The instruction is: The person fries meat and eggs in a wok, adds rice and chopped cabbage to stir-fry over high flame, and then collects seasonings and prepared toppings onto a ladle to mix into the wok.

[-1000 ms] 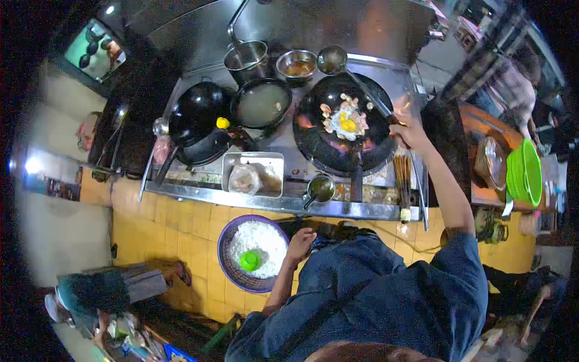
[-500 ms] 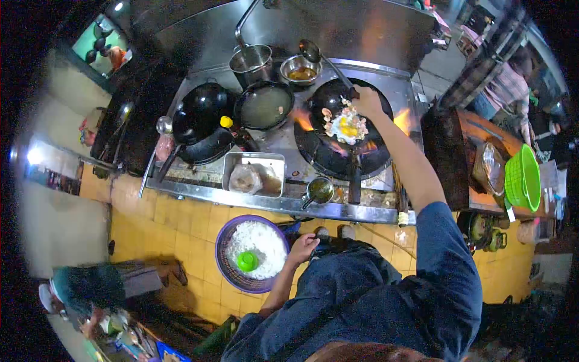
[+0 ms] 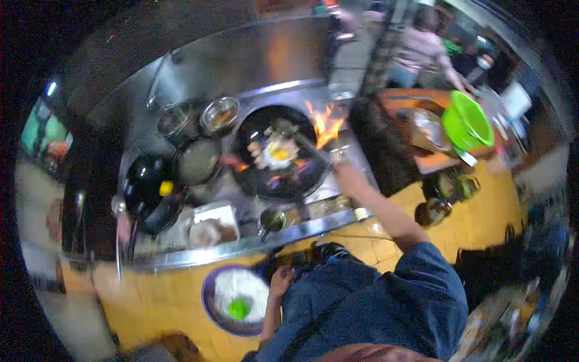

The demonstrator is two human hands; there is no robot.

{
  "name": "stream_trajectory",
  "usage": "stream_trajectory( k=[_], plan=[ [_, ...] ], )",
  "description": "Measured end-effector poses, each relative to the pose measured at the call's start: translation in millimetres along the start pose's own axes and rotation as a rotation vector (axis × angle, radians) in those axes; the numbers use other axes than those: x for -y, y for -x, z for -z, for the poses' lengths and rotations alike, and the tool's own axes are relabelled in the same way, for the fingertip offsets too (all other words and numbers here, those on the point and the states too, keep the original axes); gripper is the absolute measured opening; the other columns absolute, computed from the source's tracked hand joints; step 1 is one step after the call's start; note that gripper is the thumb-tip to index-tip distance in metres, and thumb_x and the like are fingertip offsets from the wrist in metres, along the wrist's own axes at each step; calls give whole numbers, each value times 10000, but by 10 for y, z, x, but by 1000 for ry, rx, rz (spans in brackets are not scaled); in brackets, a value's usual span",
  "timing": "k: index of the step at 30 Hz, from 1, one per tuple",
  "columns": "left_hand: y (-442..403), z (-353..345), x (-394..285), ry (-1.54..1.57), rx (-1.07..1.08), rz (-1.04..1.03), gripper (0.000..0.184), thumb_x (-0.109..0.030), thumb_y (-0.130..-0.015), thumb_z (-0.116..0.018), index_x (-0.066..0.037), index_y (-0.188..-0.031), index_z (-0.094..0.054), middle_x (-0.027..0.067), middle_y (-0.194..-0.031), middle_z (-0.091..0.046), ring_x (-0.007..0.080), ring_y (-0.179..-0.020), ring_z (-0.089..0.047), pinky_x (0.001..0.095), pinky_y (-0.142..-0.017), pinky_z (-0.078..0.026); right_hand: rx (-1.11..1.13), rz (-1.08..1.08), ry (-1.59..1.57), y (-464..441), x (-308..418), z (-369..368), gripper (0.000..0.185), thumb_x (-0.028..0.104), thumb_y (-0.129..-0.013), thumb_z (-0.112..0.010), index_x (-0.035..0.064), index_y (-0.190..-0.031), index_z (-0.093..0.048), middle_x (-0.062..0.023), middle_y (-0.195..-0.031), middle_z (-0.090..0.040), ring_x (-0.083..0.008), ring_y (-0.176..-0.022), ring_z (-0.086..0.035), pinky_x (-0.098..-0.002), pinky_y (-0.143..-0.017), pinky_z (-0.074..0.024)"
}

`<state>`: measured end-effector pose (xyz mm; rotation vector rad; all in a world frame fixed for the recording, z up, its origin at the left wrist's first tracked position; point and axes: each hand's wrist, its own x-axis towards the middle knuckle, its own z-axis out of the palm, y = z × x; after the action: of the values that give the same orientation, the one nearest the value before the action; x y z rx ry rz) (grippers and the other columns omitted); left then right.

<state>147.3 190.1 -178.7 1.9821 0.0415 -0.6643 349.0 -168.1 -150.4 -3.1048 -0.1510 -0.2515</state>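
One long ladle slants into the black wok from its right side, its bowl beside the egg and pinkish pieces gathered near the wok's middle. The right hand has its grip closed around the handle, though blur hides the exact finger placement. Holding it so far back probably keeps the fingers outside the hot wok, but flames rise close by at the far right rim.

The left hand rests low near the waist, likely to stay clear of the heat; its fingers look curled, and I cannot tell whether its grip holds anything. Beside it on the floor, a purple basket carries white rice with a green cup in it, presumably for scooping.

On the steel tabletop, a metal bowl sits behind the wok and a small pot in front, both apparently put within the ladle's reach. A shallow tray stands left of that pot.
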Motion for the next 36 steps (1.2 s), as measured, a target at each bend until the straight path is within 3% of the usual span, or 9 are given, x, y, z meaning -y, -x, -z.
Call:
stream_trajectory(
  k=[2, 7, 12, 19, 23, 28, 31, 34, 36],
  plan=[
    [-211, -111, 297, -75, 42, -153, 346, -263, -823, -606, 21, -1015, -560, 115, -845, -646, 199, -818, -613, 319, -747, -463, 282, -16, -253, 229, 352, 895, 190, 79, -681, -502, -37, -822, -554, -226, -831, -582, -373, -849, -559, -421, -866, -387],
    [-509, -243, -158, -90, 145, -191, 334, -192, -811, -600, 31, -1053, -545, 164, -929, -634, 206, -844, -611, 311, -764, -455, 237, -65, -515, 239, 288, 881, 360, 149, -722, -528, 48, -1067, -555, -197, -731, -604, -364, -717, -599, -443, -662, -479],
    [-597, -393, -585, 5, 240, -197, 129, -71, -806, -554, 1, -900, -606, 75, -803, -629, 172, -760, -576, 292, -710, -449, 210, -129, -152, 525, 724, 554, 593, 113, -749, -462, -77, -1288, -303, -190, -733, -619, -324, -673, -624, -462, -575, -498],
    [-333, -692, -1766, -113, 635, -394, 211, -150, -818, -591, -20, -984, -596, 84, -905, -628, 154, -839, -575, 284, -783, -444, 366, -37, -531, 240, 280, 800, 301, 152, -767, -474, -49, -986, -516, -238, -812, -607, -391, -714, -612, -456, -642, -490],
    [-141, -883, -2476, -34, 1072, -569, 281, -159, -801, -620, -36, -1051, -587, 85, -1004, -613, 179, -943, -559, 321, -864, -423, -92, -61, -4, 546, 530, 479, 312, 157, -762, -487, -73, -970, -518, -221, -782, -608, -368, -714, -620, -438, -624, -497],
    [-198, -1333, -2650, 13, 1214, -960, 287, -136, -767, -643, -26, -1029, -605, 92, -1011, -606, 234, -942, -556, 336, -869, -413, 327, 83, -457, 114, 38, 521, 342, 162, -764, -482, -87, -998, -508, -238, -764, -605, -365, -732, -616, -451, -637, -498],
    [-189, -1489, -2786, 0, 1186, -1088, 250, -109, -771, -632, -9, -998, -610, 101, -968, -606, 235, -894, -551, 338, -817, -423, 131, -150, -472, 389, 221, 229, 330, 182, -787, -485, -59, -1011, -514, -232, -780, -609, -341, -716, -622, -448, -597, -499],
    [-199, -1622, -2877, 55, 1215, -1083, 241, -116, -765, -641, -4, -977, -619, 106, -959, -613, 238, -900, -558, 349, -827, -423, -549, 33, 434, 483, 335, 58, 318, 175, -810, -467, -40, -1041, -506, -209, -747, -610, -340, -683, -620, -432, -535, -496],
    [-193, -1713, -2898, 89, 1237, -1054, 235, -120, -761, -648, -2, -963, -624, 110, -953, -617, 240, -903, -563, 356, -835, -422, 299, 200, -284, 356, 162, 748, 367, 148, -819, -448, -62, -1118, -481, -191, -720, -608, -297, -669, -630, -393, -473, -490]
  ],
)
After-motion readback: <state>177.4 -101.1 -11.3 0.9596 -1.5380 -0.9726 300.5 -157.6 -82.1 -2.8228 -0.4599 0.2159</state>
